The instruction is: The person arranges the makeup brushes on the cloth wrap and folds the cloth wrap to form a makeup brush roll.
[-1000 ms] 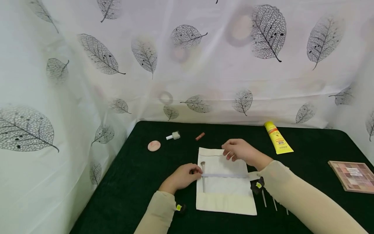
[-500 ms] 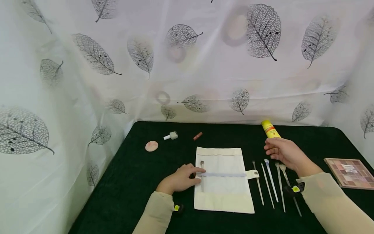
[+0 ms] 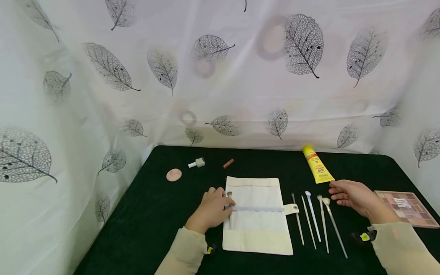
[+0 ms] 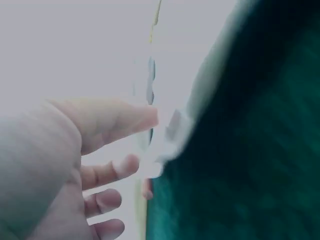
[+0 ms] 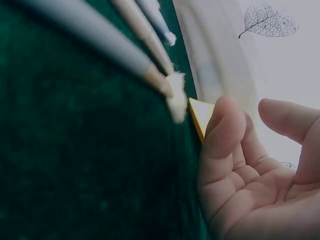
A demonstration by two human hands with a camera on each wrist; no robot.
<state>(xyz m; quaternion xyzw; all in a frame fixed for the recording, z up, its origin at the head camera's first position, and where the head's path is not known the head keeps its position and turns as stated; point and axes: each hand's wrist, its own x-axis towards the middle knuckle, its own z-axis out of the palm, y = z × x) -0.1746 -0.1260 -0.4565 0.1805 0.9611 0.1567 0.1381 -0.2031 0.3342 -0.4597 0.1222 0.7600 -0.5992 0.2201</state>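
Right hand [image 3: 355,198]: empty, with a clear gap between thumb and bent fingers. Located just right of the bristles of the flat-headed makeup brush [image 3: 335,229], without contact in the right wrist view.

Brush location: on the dark green table [image 3: 154,206], rightmost in a row of five loose brushes. Long axis: from bristles at far left to handle end at near right. Judged governing relation for access: bristles level with the fingers, handle to the near left of the grip; right hand much nearer than left hand [image 3: 212,208].

Left hand: at the left edge of the cream brush roll [image 3: 259,221], over the slim brush [image 3: 230,221] lying lengthwise on the cloth. Pinch on cloth or brush: cannot tell, owing to glare and blur. Roll: flat and opened, snap tab [image 3: 291,209] toward the row.

Beyond the right fingertips: yellow squeeze tube [image 3: 317,166], contact not determinable. Right: eyeshadow palette [image 3: 410,208]. Far left: nail polish bottle [image 3: 199,162].
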